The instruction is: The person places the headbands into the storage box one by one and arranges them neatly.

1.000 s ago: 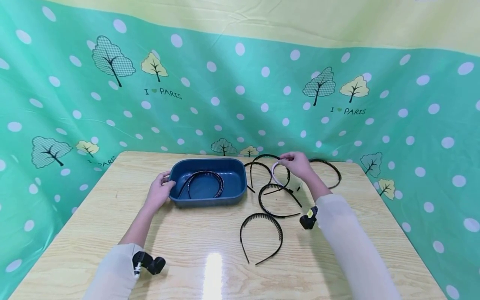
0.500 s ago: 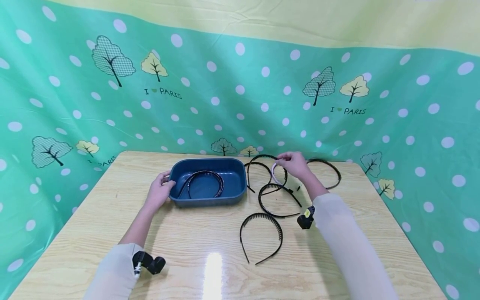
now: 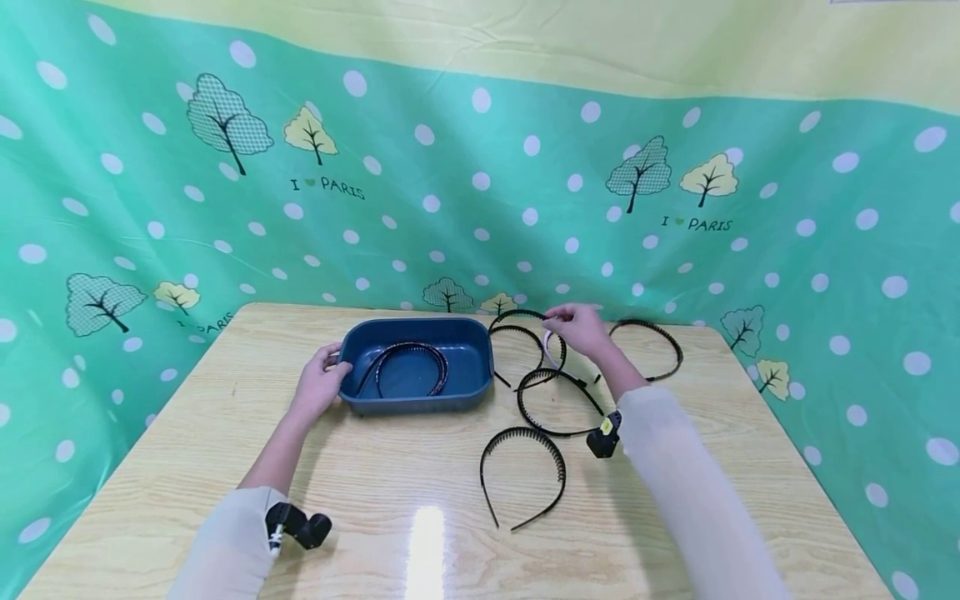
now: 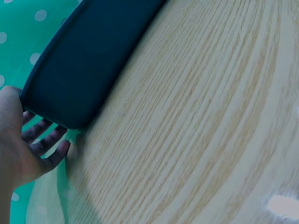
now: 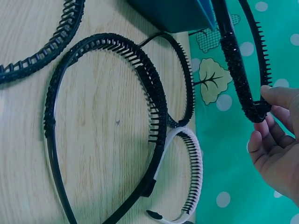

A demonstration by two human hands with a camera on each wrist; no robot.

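My left hand (image 3: 320, 382) grips the left end of a dark blue plastic basin (image 3: 420, 406), thumb over the rim and fingers against the outer wall (image 4: 88, 65). Inside the basin lie dark headbands (image 3: 411, 344), overlapping, so their number is hard to tell. At the back right, my right hand (image 3: 580, 329) pinches a black headband, its textured, beaded-looking band (image 5: 238, 77) raised above the table between thumb and fingers. Beneath and beside it lie a white headband with dark teeth (image 5: 196, 163) and a black toothed headband (image 5: 156, 93).
Another black headband (image 3: 564, 471) lies in front, right of the basin. One more black headband (image 3: 679, 354) rests near the back right corner. The wooden table (image 3: 337, 500) meets a green dotted curtain (image 3: 480, 225) at its back edge.
My right hand has moved a little left toward the basin, carrying the black headband with it. The left hand and basin stay in place.
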